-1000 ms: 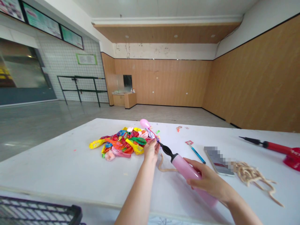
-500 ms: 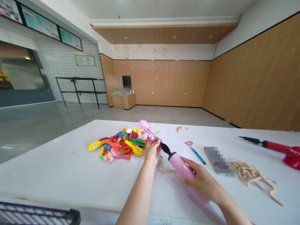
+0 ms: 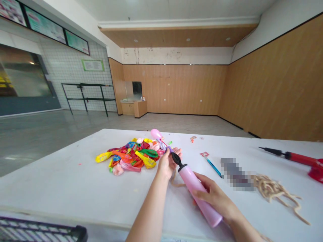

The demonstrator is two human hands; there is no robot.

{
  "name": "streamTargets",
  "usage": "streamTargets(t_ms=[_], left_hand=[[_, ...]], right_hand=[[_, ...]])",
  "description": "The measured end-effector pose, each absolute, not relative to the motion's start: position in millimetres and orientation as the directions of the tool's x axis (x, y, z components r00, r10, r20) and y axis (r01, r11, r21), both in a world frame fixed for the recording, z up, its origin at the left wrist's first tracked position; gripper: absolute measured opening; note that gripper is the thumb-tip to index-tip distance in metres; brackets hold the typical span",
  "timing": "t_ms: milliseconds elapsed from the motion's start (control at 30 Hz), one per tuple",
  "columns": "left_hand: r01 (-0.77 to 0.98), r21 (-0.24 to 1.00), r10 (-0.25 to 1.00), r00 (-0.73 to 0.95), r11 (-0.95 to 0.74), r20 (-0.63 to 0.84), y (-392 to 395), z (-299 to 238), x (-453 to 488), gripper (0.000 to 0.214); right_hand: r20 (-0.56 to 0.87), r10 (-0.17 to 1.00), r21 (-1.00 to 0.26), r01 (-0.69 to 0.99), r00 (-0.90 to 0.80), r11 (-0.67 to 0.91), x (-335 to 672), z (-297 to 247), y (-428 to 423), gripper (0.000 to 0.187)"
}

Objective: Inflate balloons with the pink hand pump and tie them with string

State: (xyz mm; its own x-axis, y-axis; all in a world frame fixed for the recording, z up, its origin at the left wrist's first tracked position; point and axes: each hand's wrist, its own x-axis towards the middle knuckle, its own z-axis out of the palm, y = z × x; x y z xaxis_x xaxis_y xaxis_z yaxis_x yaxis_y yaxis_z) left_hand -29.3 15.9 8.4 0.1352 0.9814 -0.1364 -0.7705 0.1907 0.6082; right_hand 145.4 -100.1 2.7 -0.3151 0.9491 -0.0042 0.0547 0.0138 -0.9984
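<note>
The pink pump (image 3: 188, 179) shifted left, gripped in right hand (image 3: 216, 198); nozzle (image 3: 177, 160) meets left hand (image 3: 167, 166), whose hold's unclear.

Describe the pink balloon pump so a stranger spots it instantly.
Over the white table, find the right hand. It holds the pink balloon pump, its black nozzle at the left hand. Pink colour sets it apart from the red pump, far right.

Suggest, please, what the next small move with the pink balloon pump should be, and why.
I would probably pinch the purple balloon snugly round the black nozzle with the left hand: the balloon is at the nozzle's tip, that hand is beside it, and the right hand grips the pink balloon pump. How firmly it is seated is unclear.
</note>
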Motion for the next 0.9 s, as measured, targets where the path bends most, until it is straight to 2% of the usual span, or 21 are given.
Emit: streamTargets(t_ms=[200,467,767,900], left_hand=[[-0.735,0.650,0.981,0.162,0.191,-0.105,11.6,8.5,-25.8,0.030],[-0.683,0.721,0.993,0.091,0.120,-0.079,9.3,10.4,-21.2,0.025],[-0.733,0.644,0.975,0.178,0.219,-0.130,9.2,10.6,-21.8,0.033],[-0.759,0.620,0.979,0.133,0.199,-0.152,10.8,8.5,-21.0,0.027]], right_hand=[[0.000,0.950,-1.000,0.010,-0.312,0.003,146.6,0.1,-98.9,0.075],[-0.028,0.961,-1.000,0.004,-0.275,-0.028,145.2,7.6,-104.5,0.080],[0.000,0.955,-0.998,-0.053,-0.295,-0.016,149.2,6.6,-108.9,0.073],[0.026,0.960,-1.000,-0.008,-0.279,0.025,148.1,5.3,-108.3,0.072]])
